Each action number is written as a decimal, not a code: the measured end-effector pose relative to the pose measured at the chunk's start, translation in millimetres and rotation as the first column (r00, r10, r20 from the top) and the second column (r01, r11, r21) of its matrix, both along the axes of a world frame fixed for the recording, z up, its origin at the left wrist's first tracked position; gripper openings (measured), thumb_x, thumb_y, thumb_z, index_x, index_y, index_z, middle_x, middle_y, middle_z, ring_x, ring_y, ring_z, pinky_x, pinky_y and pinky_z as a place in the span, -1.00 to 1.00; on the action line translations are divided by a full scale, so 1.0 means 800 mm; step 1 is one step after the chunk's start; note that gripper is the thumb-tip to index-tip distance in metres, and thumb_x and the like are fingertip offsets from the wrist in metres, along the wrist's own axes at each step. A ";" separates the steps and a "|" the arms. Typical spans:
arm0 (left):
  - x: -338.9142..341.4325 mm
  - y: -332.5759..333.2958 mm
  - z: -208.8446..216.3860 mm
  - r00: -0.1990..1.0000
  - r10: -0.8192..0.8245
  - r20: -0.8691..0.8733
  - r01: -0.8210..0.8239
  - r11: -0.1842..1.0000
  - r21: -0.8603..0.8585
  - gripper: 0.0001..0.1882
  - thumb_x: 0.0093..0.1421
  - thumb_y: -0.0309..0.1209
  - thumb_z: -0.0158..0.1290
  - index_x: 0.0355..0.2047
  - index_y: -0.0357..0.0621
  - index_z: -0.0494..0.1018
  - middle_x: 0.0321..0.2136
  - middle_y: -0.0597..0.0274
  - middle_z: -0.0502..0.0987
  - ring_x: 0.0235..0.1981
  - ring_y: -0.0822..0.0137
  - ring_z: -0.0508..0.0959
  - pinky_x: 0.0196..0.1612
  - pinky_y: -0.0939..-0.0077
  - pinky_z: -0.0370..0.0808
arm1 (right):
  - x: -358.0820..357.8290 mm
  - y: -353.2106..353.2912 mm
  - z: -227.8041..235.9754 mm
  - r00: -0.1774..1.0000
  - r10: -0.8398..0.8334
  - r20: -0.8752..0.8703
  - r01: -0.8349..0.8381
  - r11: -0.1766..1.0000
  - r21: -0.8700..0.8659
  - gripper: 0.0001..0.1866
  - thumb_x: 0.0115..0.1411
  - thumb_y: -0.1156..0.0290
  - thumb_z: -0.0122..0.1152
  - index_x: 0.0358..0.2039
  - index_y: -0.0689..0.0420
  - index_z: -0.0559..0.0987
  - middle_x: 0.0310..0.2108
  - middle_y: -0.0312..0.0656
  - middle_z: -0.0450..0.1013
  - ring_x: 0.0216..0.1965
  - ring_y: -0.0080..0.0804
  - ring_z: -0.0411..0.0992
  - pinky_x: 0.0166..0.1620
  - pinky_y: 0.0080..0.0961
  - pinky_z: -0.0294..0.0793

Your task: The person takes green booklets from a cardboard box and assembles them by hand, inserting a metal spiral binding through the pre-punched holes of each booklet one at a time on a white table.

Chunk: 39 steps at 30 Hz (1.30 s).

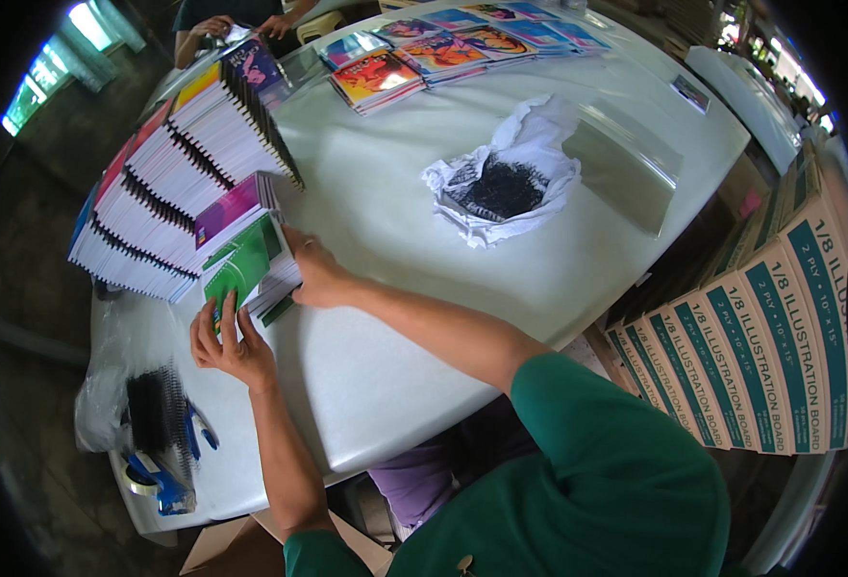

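A small stack of green-covered notebooks [240, 269] is between my hands, beside the tall piles at the left of the table. My left hand [236, 344] grips its near left edge, fingers spread over the green cover. Around the right side of the same stack, my right hand [320, 274] is closed, its fingertips partly hidden. Just behind lies a purple-covered notebook [225, 210] on more notebooks. Tall piles of spiral-bound notebooks [160, 178] with black coils lean in rows farther left.
Colourful booklets [443, 53] cover the far side. White crumpled wrapping [539, 125] holds black coils [506, 189]. Near left are a black coil bundle [148, 413], blue cutter [198, 430] and tape roll [140, 478]. Cartons [741, 337] stand right; another person's hand [275, 26] is far left.
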<state>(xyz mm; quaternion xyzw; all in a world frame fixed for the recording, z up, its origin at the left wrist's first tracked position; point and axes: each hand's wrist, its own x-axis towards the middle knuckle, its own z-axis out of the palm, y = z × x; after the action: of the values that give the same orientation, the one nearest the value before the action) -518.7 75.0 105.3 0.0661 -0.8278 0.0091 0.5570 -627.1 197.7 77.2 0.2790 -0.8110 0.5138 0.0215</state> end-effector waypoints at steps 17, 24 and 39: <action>0.006 0.069 -0.004 0.715 -0.684 -0.146 0.314 0.128 0.941 -0.53 0.02 -0.49 0.07 -0.03 -0.34 0.29 -0.10 0.08 0.38 -0.06 0.30 0.35 0.00 0.42 0.28 | 0.013 0.127 0.034 0.825 0.528 0.201 -0.373 0.776 -0.509 -0.72 0.03 0.44 0.28 -0.23 0.22 0.50 -0.34 -0.35 0.44 -0.29 -0.64 0.36 -0.22 -0.66 0.36; 0.009 0.048 -0.043 0.808 -0.587 -0.062 0.201 0.174 0.964 -0.67 -0.08 -0.59 0.02 -0.22 -0.27 0.34 -0.34 0.20 0.42 -0.32 0.35 0.40 -0.15 0.52 0.35 | 0.006 0.103 -0.006 0.776 0.561 0.290 -0.409 0.797 -0.445 -0.73 -0.04 0.47 0.30 -0.30 0.19 0.48 -0.39 -0.34 0.41 -0.30 -0.65 0.33 -0.24 -0.65 0.35; 0.003 0.043 -0.032 0.960 -0.253 0.116 0.156 0.833 0.531 -0.56 -0.19 -0.67 -0.09 -0.19 -0.21 0.32 -0.33 0.03 0.40 -0.24 0.07 0.42 -0.12 0.30 0.30 | 0.017 0.099 0.003 0.815 0.552 0.177 -0.486 0.817 -0.311 -0.66 0.15 0.52 0.05 -0.04 0.27 0.46 -0.10 -0.21 0.46 -0.09 -0.57 0.36 0.03 -0.64 0.28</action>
<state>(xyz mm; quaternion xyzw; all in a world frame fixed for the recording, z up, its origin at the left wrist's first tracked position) -516.2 109.1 79.9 0.1228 -0.8491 -0.2673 0.4388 -613.6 276.9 79.7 0.4165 -0.6267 0.6301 -0.1917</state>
